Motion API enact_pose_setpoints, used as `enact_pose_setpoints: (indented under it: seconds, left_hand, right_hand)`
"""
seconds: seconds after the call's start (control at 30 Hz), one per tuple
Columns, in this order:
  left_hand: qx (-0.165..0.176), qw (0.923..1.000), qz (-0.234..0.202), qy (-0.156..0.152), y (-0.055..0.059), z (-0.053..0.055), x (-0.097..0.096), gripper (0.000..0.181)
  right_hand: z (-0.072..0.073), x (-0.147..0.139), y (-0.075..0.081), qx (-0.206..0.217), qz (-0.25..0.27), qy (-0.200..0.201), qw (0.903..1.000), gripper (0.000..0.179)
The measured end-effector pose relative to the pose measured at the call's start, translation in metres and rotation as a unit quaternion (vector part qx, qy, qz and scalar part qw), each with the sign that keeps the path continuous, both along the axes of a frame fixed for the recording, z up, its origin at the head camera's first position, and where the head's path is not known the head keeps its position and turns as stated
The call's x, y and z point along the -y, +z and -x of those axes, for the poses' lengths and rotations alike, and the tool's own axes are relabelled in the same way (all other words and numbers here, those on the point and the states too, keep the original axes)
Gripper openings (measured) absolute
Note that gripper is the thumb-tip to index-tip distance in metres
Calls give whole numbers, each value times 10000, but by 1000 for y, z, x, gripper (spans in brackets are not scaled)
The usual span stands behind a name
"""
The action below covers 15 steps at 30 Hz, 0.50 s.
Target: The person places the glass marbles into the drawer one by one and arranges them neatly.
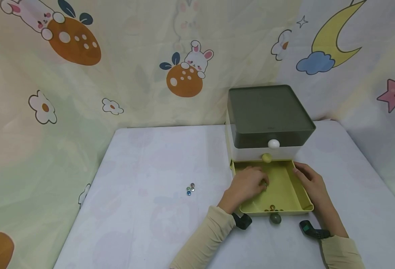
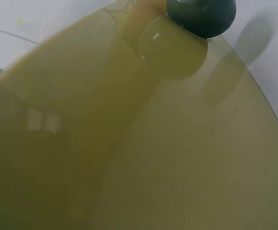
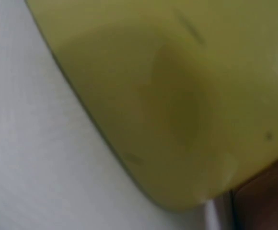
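Note:
A yellow-green drawer [image 1: 281,186] is pulled out from the front of a small box, a round dark green knob [image 1: 275,218] on its front. Several small glass marbles [image 1: 272,207] lie inside along its front wall. My left hand [image 1: 249,185] reaches over the drawer's left side, fingers curled, a small greenish marble [image 1: 264,183] showing at the fingertips. On the right side wall my right hand [image 1: 311,183] holds the drawer, thumb on the rim and fingers outside. The drawer's front fills both wrist views, and neither shows the fingertips.
Several more marbles [image 1: 190,189] sit in a cluster on the white tabletop [image 1: 143,209], left of the drawer. Above the drawer stands the storage box [image 1: 271,112], grey-green lidded, with a white knob [image 1: 273,144] and a yellow-green knob [image 1: 266,157]. A printed cloth [image 1: 133,74] hangs behind.

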<state>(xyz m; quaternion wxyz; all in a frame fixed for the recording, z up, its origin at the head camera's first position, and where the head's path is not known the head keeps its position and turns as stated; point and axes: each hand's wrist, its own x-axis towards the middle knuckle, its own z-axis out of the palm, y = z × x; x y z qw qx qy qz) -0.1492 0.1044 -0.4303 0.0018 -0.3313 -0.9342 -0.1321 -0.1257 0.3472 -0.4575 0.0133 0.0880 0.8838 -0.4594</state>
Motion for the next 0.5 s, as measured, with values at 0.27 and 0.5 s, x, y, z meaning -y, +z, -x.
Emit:
enact_pose_setpoints:
  seconds: [0.27, 0.5]
  left_hand:
    - [-111, 9998, 185, -18, 3, -2, 0, 10]
    - [45, 9998, -129, -111, 4, -1, 0, 14]
  right_hand:
    - [-2, -1, 1, -156, -7, 30, 9999, 63]
    - [-1, -2, -1, -272, -50, 51, 9996, 62]
